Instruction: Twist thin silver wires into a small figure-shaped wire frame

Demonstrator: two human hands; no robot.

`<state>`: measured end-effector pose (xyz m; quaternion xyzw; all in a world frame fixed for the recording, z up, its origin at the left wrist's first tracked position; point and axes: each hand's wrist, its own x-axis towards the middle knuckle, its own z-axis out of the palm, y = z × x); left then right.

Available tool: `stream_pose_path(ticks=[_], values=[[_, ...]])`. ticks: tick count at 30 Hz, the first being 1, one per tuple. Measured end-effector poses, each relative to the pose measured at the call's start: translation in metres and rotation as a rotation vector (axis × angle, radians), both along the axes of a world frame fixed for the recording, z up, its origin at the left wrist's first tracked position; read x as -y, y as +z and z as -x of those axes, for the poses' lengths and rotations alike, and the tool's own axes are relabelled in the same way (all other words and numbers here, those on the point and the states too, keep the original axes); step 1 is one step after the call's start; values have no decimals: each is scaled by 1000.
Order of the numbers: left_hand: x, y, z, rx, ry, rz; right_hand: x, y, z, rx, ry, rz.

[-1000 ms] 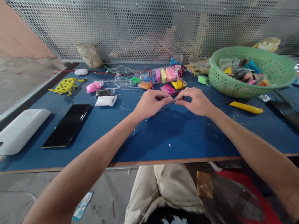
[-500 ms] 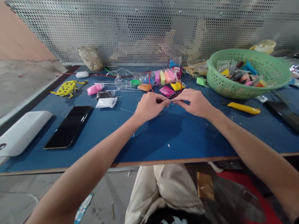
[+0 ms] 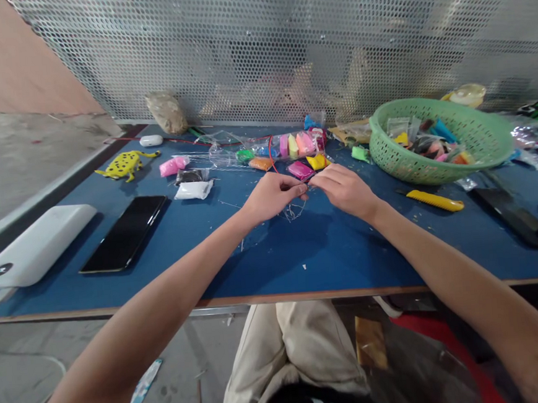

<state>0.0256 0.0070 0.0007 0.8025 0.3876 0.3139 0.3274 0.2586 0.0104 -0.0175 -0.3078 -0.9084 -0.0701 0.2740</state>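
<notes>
My left hand [image 3: 272, 196] and my right hand [image 3: 346, 190] meet over the middle of the blue table, thumbs and forefingers pinched almost tip to tip. Between them is a thin wire, mostly covered by the fingers. A fine, loose tangle of wire [image 3: 294, 210] hangs just below the fingertips. Just beyond lie a magenta clay packet [image 3: 301, 170] and a yellow clay packet [image 3: 318, 161]. A red cord [image 3: 270, 148] curves down behind my left hand; whether it joins what I hold cannot be seen.
On the right stand a green basket [image 3: 444, 172] of packets and a yellow utility knife [image 3: 435, 200]. To the left lie a black phone [image 3: 125, 234], a white power bank [image 3: 39, 244], a spotted yellow toy [image 3: 126, 164] and a white packet [image 3: 193, 190]. A perforated metal panel [image 3: 257, 53] rises behind.
My fingertips have drawn closer together, and the right hand has turned slightly inward. The wire tangle now shows more clearly below them. The whole view has shifted slightly.
</notes>
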Motion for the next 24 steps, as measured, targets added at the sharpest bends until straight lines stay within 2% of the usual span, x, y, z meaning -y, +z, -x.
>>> stream_pose_path(ticks=[4,9,12,16,24], values=[[1,3,1,-82,28,-85,-1,-2,4,-24,18,24],[2,1,0,-252,130,-189,1,-3,10,-79,14,54],[4,0,-1,-360,178,-318,2,-3,12,-95,20,73],[5,-1,-2,-477,165,-500,3,-4,12,-105,13,139],[7,-2,-3,-523,105,-517,6,-3,11,-205,-43,400]])
